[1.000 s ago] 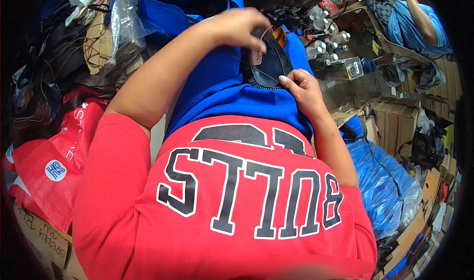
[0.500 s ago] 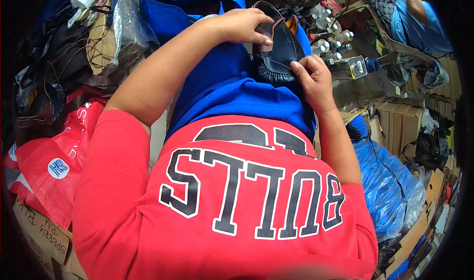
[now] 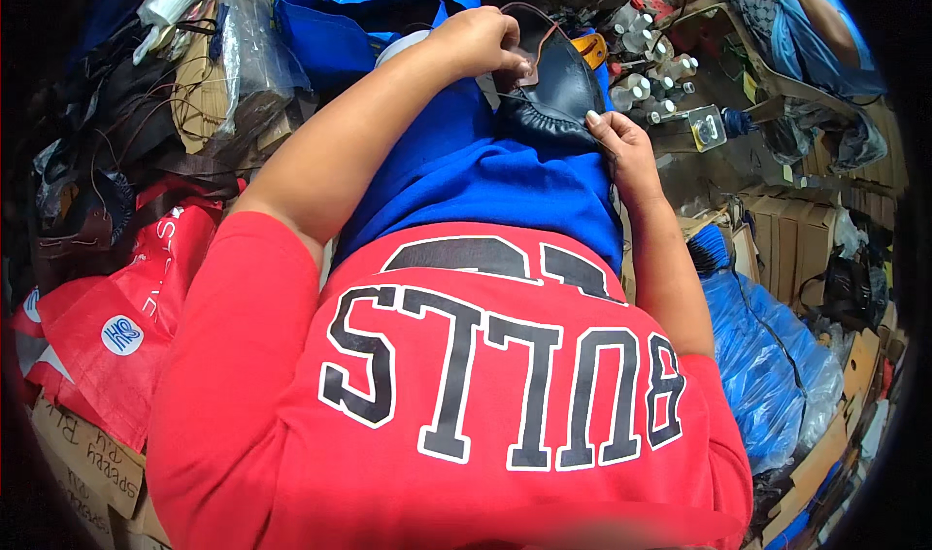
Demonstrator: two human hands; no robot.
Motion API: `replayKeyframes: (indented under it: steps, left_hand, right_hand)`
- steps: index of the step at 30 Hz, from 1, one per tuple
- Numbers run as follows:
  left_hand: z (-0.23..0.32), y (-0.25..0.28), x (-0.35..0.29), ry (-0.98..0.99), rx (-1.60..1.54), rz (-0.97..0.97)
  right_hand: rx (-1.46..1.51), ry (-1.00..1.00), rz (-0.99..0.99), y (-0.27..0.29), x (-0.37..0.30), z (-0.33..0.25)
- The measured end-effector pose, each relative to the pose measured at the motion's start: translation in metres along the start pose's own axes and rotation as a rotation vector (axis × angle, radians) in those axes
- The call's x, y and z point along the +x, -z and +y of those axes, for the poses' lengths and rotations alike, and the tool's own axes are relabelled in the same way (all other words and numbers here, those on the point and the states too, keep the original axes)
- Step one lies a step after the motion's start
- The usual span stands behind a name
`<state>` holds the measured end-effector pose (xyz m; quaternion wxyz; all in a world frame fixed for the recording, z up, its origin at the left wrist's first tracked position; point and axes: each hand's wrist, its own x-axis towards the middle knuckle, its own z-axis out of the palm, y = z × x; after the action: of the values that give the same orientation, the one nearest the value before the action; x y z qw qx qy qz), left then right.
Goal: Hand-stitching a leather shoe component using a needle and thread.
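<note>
A black leather shoe (image 3: pixel 568 82) with a gathered, puckered toe rests on my lap over blue cloth (image 3: pixel 456 186). My left hand (image 3: pixel 483 43) is closed on its far left side, fingertips at a brownish patch (image 3: pixel 525 68). On the near right edge of the shoe, my right hand (image 3: pixel 626 144) pinches with thumb and finger. A thin brown cord (image 3: pixel 549 37) loops up over the shoe's opening. Whether a thread lies in my right fingers is too small to tell.
Several small bottles (image 3: pixel 636 89) stand beyond my right hand, with a clear square container (image 3: pixel 706 128) nearer. Stacked cardboard (image 3: pixel 791 244) and a blue plastic bag (image 3: pixel 757 346) lie to the right. A red bag (image 3: pixel 146 307) lies left. Another person's arm (image 3: pixel 823 16) shows at far right.
The shoe has turned and tilted slightly in my hands. My left hand has shifted a little left and my right hand slightly up and right. The other person's arm has moved.
</note>
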<state>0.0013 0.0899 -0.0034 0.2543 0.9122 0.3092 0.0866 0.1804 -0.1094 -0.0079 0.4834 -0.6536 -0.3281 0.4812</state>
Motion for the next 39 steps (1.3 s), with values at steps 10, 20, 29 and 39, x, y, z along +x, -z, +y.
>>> replayKeyframes:
  steps: [10,20,29,39]
  left_hand:
    - [0.033,-0.009,-0.071,-0.387,-0.072,0.269]
    - [0.053,-0.028,-0.095,-0.427,0.110,0.121]
    - [0.058,-0.026,-0.097,-0.433,0.120,0.126]
    - [0.045,-0.015,-0.041,-0.443,-0.410,0.005]
  right_hand:
    - [0.011,0.011,-0.024,-0.001,0.007,0.001]
    - [-0.641,0.347,-0.232,-0.011,0.019,-0.023]
    - [-0.590,0.261,-0.095,-0.005,-0.015,-0.036]
    - [-0.753,0.230,-0.267,-0.007,-0.019,-0.045]
